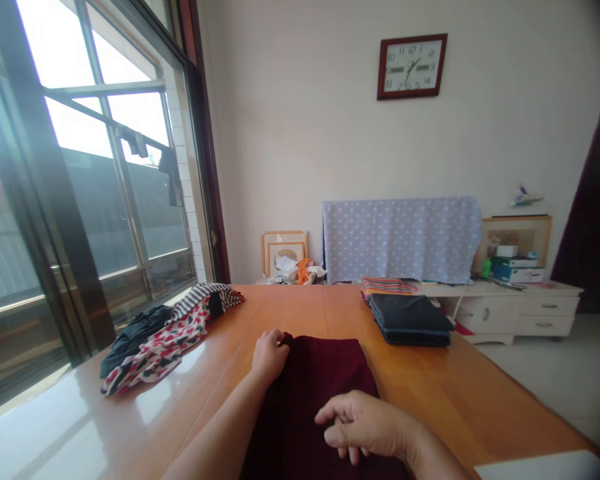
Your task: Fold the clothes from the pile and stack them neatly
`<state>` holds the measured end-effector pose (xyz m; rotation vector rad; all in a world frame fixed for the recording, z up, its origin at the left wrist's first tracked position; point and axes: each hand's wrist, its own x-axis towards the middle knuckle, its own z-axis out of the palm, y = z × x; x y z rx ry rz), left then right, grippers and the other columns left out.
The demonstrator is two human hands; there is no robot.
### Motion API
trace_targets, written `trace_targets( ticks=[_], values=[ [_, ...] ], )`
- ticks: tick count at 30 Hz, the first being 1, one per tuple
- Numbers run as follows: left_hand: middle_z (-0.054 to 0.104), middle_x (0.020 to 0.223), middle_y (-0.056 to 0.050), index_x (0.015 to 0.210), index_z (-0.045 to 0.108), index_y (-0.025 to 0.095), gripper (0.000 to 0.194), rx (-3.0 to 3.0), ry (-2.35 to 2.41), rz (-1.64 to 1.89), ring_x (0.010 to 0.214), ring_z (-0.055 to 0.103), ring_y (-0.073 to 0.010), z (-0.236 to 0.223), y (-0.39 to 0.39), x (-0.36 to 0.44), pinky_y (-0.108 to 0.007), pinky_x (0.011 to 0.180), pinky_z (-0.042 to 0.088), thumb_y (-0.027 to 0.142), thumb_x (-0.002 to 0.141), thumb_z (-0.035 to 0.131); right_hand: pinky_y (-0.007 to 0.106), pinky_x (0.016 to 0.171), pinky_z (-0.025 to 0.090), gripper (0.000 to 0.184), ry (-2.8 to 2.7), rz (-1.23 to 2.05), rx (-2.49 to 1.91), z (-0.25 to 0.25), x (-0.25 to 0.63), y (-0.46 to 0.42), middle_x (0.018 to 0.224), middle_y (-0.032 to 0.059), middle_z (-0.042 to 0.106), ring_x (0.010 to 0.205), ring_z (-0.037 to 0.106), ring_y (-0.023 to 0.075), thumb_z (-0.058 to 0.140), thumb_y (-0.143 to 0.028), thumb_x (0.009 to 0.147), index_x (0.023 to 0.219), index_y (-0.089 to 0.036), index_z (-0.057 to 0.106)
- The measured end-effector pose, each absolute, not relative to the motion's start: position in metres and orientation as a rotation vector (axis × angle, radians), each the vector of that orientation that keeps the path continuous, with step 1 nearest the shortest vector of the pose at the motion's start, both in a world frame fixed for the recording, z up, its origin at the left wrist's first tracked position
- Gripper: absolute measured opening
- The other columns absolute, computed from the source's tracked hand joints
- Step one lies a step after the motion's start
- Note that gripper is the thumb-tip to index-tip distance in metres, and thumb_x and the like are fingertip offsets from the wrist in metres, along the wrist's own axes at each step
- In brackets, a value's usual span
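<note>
Two hands are apart over a dark maroon garment (305, 407) lying flat on a honey-coloured wooden desk (300, 310), with its far edge near the middle of the desk and its near part running out of view at the bottom. The left hand (270, 355) rests at that far edge, its fingers closed on a small pinch of cloth. The right hand (360, 427) is over the near part, its fingers (337, 420) loosely curled and holding nothing; whether it touches the cloth, I cannot tell. Off to the left, below the window (130, 167), a red-and-white patterned garment (155, 350) lies heaped with a black garment (135, 337) and a striped garment (205, 300). To the right, a folded stack of dark clothes (410, 321) sits on the desk, just in front of a folded striped cloth (386, 287). Past the far end of the desk stand a low white cabinet (520, 313) and a polka-dot cloth (400, 240) hanging against the wall, and a square wall clock (413, 67) hangs above them.
</note>
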<state>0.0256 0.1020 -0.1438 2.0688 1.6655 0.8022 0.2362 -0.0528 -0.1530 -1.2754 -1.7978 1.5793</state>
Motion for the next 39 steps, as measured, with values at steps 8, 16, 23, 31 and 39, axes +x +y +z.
trace_targets(
  ticks=[8,16,23,31,39],
  values=[
    [0.060,0.103,-0.005,0.098,0.057,0.022,0.042,2.560,1.121,0.793,0.097,0.055,-0.0204,-0.166,0.080,0.020,-0.031,0.089,0.043,0.004,0.061,0.053,0.015,0.047,0.036,0.049,-1.783,1.607,-1.292,-0.149,0.236,-0.053,0.075,-0.0002,0.067,0.054,0.058,0.0069,0.066,-0.031,0.079,0.126,-0.019,0.063],
    [0.067,0.089,0.000,0.097,0.057,0.020,0.025,2.005,1.295,0.891,0.080,0.063,-0.0133,-0.172,0.127,0.028,-0.023,0.073,0.048,0.007,0.077,0.048,0.015,0.051,0.039,0.049,-1.771,1.583,-1.310,-0.149,0.237,-0.052,0.076,0.0000,0.067,0.056,0.058,0.0074,0.067,-0.034,0.080,0.127,-0.020,0.063],
    [0.072,0.099,-0.005,0.104,0.060,0.016,0.030,1.872,1.533,0.888,0.092,0.067,-0.0173,-0.186,0.153,0.034,-0.024,0.077,0.048,0.007,0.075,0.056,0.015,0.052,0.041,0.051,-1.751,1.595,-1.289,-0.152,0.239,-0.050,0.076,0.0001,0.067,0.059,0.060,0.0080,0.067,-0.033,0.080,0.129,-0.021,0.061],
    [0.072,0.108,-0.006,0.118,0.056,0.018,0.031,1.858,1.590,0.916,0.097,0.067,-0.0181,-0.192,0.146,0.031,-0.026,0.080,0.048,0.023,0.087,0.053,0.014,0.048,0.040,0.051,-1.728,1.628,-1.239,-0.154,0.241,-0.049,0.076,0.0008,0.068,0.055,0.060,0.0073,0.065,-0.034,0.082,0.131,-0.019,0.059],
    [0.068,0.118,-0.009,0.120,0.052,0.021,0.033,1.984,1.636,0.922,0.107,0.065,-0.0220,-0.200,0.149,0.029,-0.030,0.088,0.046,0.028,0.088,0.050,0.018,0.049,0.044,0.053,-1.590,1.596,-1.158,-0.161,0.246,-0.046,0.080,0.0037,0.069,0.060,0.065,0.0115,0.066,-0.043,0.083,0.128,-0.015,0.057]
  ],
)
